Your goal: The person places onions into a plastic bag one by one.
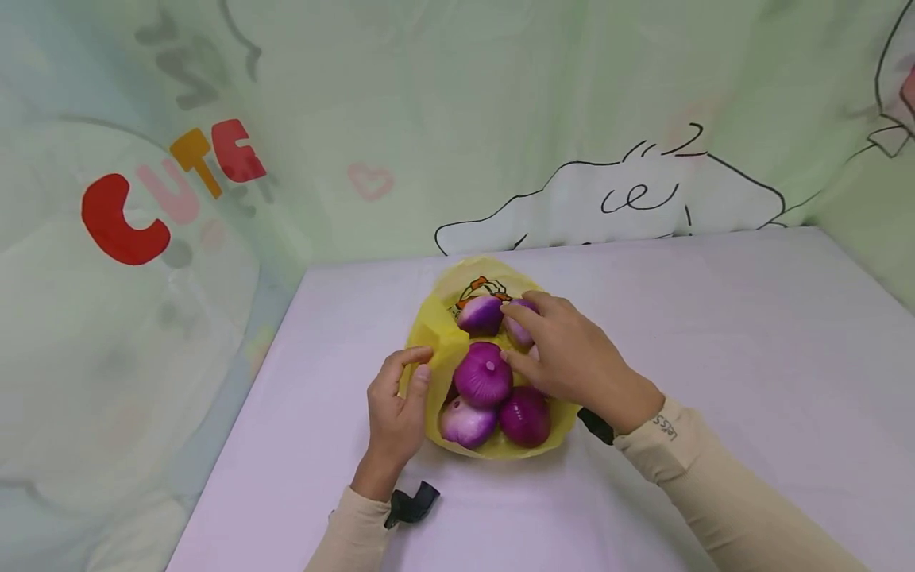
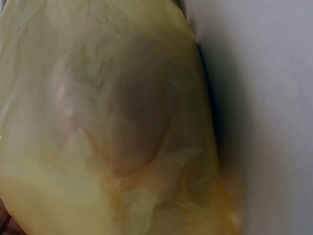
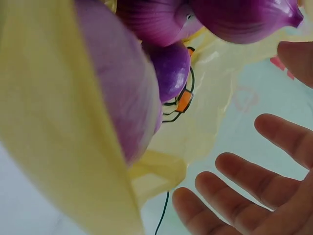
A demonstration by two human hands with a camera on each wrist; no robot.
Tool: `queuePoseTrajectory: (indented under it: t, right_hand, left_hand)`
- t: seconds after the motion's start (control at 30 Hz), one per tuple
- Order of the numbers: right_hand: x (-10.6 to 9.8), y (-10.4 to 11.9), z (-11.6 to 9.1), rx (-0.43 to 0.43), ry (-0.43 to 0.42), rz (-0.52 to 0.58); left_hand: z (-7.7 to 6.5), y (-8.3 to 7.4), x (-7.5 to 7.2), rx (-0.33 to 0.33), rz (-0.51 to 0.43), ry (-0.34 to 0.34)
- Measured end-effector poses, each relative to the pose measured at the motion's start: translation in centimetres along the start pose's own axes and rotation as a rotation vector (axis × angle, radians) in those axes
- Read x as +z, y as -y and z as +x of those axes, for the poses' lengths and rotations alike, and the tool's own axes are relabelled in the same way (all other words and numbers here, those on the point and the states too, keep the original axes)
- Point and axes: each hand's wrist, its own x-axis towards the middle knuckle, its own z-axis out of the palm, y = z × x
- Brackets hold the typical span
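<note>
A yellow bag [image 1: 500, 453], mouth open toward me, holds several purple onions [image 1: 483, 375], some dark and glossy, some paler. At the bag's left rim my left hand [image 1: 395, 409] grips the film with bent forefinger and thumb. My right hand [image 1: 579, 357] reaches over the bag's right side, fingertips over a paler onion [image 1: 520, 324] at the back. In the right wrist view its fingers [image 3: 244, 181] are spread apart and hold nothing, while the thumb lies close below a dark onion [image 3: 244, 19]. The left wrist view is filled by the bag [image 2: 63, 186], with a round shape showing through.
The bag stands on a table with a pale lilac cover [image 1: 715, 357]. Behind it hangs a green printed cloth [image 1: 443, 103] with cartoon lines and coloured letters. Black straps [image 1: 415, 504] sit at my wrists.
</note>
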Motion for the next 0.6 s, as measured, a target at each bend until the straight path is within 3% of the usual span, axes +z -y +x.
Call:
queuePoseTrajectory:
  t: [0.17,0.33,0.47,0.6]
  right_hand:
    - [0.1,-0.9,0.4,-0.027,-0.057,-0.004]
    - [-0.7,-2.4,0.8,-0.011,-0.068,-0.032]
    - [-1.7,-4.2,1.0,0.037,-0.061,-0.034]
    - [-2.5,-6.7,1.1,0.104,-0.059,-0.016]
  left_hand:
    - [0.6,1.0,-0.3,0.033,0.003,-0.012]
    - [2.0,1.9,-1.2,0.085,0.073,-0.047]
    - [3.3,2.6,-2.7,0.119,0.211,-0.059]
    - [5.0,3.4,-4.8,0.125,0.380,-0.028]
